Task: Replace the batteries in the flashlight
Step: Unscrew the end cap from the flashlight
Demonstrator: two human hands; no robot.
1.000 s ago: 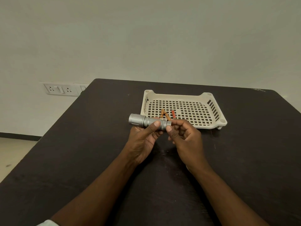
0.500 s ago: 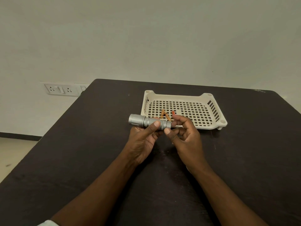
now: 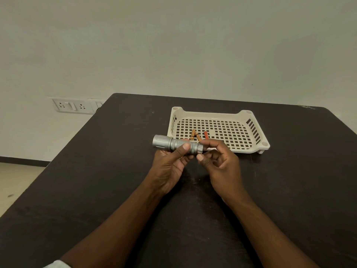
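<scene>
Since a second ago my right hand (image 3: pixel 222 161) has loosened, fingers apart at the tail of the ribbed silver metal flashlight (image 3: pixel 177 145); my left hand (image 3: pixel 170 163) clamps its barrel above the dark table (image 3: pixel 116 171); I judge the tail cap is being unscrewed; next, another twist, then slim orange batteries (image 3: pixel 195 134) from the cream perforated plastic tray (image 3: pixel 251 132).

plain indoor room | bare pale wall (image 3: pixel 173 45) | wall sockets (image 3: pixel 72 106) | dark table (image 3: pixel 96 190) | kind of room unclear
</scene>
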